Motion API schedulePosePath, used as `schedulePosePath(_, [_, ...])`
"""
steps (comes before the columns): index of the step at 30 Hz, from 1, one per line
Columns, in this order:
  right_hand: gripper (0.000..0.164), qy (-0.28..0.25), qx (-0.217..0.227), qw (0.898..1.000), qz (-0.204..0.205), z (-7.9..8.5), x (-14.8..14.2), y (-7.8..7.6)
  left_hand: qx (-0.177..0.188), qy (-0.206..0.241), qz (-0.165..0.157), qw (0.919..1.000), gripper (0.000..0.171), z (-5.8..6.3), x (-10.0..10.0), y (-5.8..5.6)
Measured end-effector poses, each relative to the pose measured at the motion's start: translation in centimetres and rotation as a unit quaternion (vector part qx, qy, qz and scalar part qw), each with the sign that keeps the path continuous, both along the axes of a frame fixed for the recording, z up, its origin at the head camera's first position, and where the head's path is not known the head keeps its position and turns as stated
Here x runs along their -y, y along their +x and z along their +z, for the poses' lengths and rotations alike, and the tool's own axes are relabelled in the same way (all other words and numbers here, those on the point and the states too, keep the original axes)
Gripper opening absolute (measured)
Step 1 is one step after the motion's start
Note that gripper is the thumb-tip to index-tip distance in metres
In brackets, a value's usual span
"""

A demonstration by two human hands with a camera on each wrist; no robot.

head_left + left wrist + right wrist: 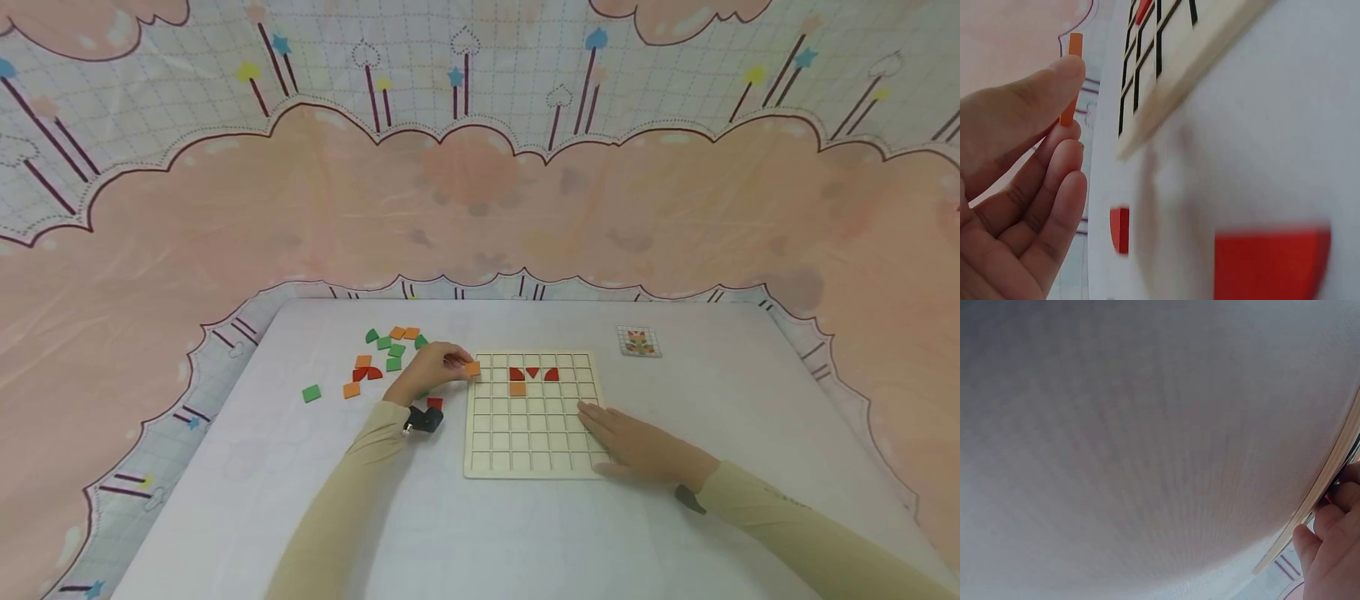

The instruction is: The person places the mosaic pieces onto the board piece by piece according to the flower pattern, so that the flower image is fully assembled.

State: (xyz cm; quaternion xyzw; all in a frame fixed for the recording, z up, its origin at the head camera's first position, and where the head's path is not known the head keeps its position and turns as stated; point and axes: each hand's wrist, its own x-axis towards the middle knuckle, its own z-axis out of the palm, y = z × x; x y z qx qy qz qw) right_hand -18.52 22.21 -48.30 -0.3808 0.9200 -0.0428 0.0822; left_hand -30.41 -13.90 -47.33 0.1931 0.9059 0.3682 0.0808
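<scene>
— White tabletop (300, 500) under a pink cloud backdrop; what is the left hand (429, 367) doing?
— Pinching an orange square tile (472, 367) at the wooden grid board's (480, 467) top-left edge.
— And the right hand (637, 446)?
— Lying flat, fingers straight, steadying the board. If that pinch is loosening, the tile could be dropping outside its cell.

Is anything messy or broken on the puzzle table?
Nothing looks broken or spilled. One green tile lies apart from the loose pile. The left hand pinches an orange tile at the grid board's edge; the right hand rests flat on the board.
</scene>
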Motion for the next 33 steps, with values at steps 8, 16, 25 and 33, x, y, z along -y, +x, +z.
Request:
schedulePosePath(8, [0.074, 0.024, 0.018, 1.0, -0.006, 0.1, 0.1, -0.2, -0.002, 0.02, -0.019, 0.9996, 0.026, 0.2, -3.4, 0.0])
schedulePosePath(16, [0.075, 0.036, 0.03, 0.999, -0.016, 0.1, 0.1, -0.2, 0.008, 0.017, -0.038, 0.9991, 0.023, -0.1, -6.0, 0.4])
schedulePosePath(25, [0.074, 0.036, 0.022, 0.999, -0.009, 0.1, 0.0, -0.3, 0.0, 0.004, -0.061, 0.9981, 0.023, -0.4, -8.1, 0.8])
schedulePosePath(33, [0.073, 0.025, 0.015, 1.0, -0.001, 0.1, 0.1, -0.2, 0.002, 0.011, -0.077, 0.9969, 0.022, -0.4, -9.2, 1.2])
